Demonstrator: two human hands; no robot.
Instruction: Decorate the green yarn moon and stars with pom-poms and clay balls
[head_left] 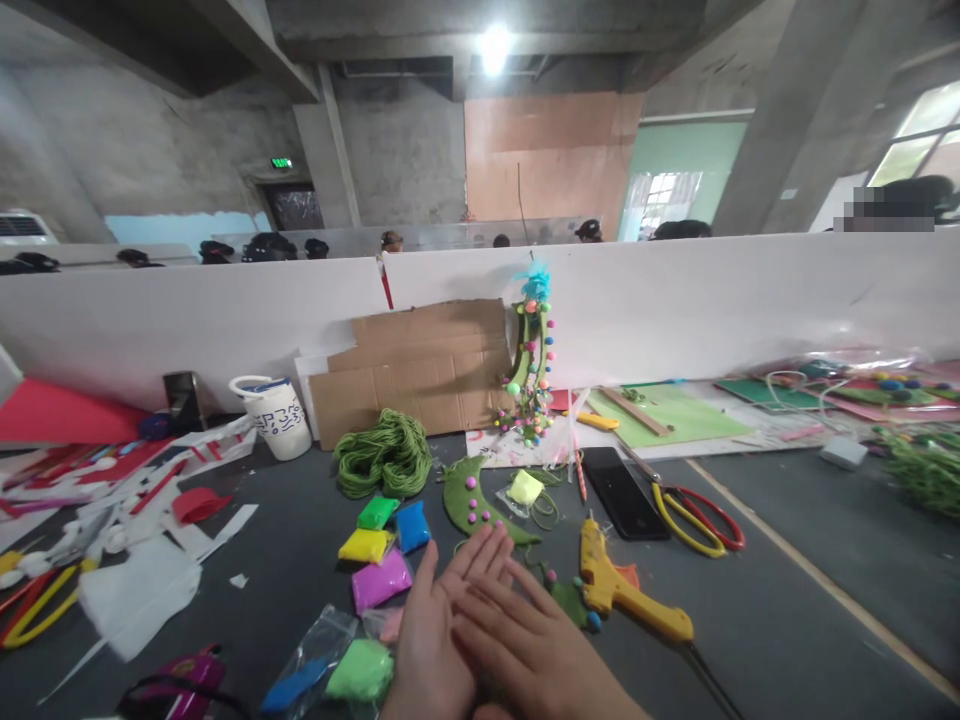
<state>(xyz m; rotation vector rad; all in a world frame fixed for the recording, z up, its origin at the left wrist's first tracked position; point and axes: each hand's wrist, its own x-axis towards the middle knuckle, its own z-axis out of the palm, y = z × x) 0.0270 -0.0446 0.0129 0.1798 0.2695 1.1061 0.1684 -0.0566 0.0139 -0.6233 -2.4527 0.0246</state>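
Note:
My left hand (439,620) lies palm up with its fingers stretched out. Across its palm rests my right hand (517,625), palm down and fingers flat; whatever may be between the two palms is hidden. Just beyond the fingertips lies a green felt crescent (457,495) dotted with pink balls. Packets of modelling clay sit left of my hands: purple (382,579), yellow (365,545), blue (413,526), green (378,512) and light green (360,671). On the right, near my fingers, is another green felt piece (571,603) with small balls, partly covered.
A yellow glue gun (630,595), a black phone (624,494) and scissors (694,522) lie to the right. Green yarn (384,455) and a white cup (276,418) stand farther back, by cardboard (420,370) and a decorated hanging crescent (531,350). Paper scraps (142,590) cover the left.

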